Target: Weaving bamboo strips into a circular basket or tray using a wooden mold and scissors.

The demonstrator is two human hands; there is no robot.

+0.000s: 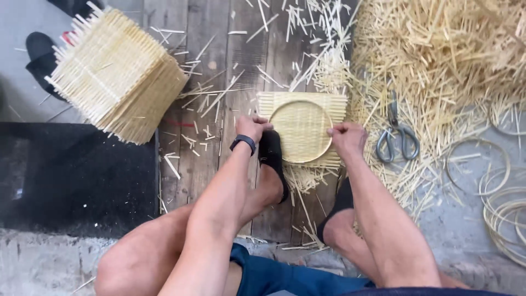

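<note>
A broad heap of cut bamboo slivers (pixel 438 49) is seen piled at the upper right, with loose pieces scattered over the worn wooden planks (pixel 241 55) of the floor. A tall stack of square woven mats (pixel 118 74) is tipped on its side at the upper left. At the centre, 1 square woven bamboo mat (pixel 301 129) is laid flat on the planks, with a round bamboo ring (pixel 301 132) seated on top of it. The mat appears to be pinned in place by 2 feet in black socks, probably so that both hands are left free. The ring's left edge is gripped by the left hand (pixel 253 127), its fingers curled shut; the right edge is pinched in the closed fingers of the right hand (pixel 346 137). Spare bamboo hoops (pixel 496 186) are laid at the far right, and a pair of scissors (pixel 397 137) is kept just beside the right hand.
</note>
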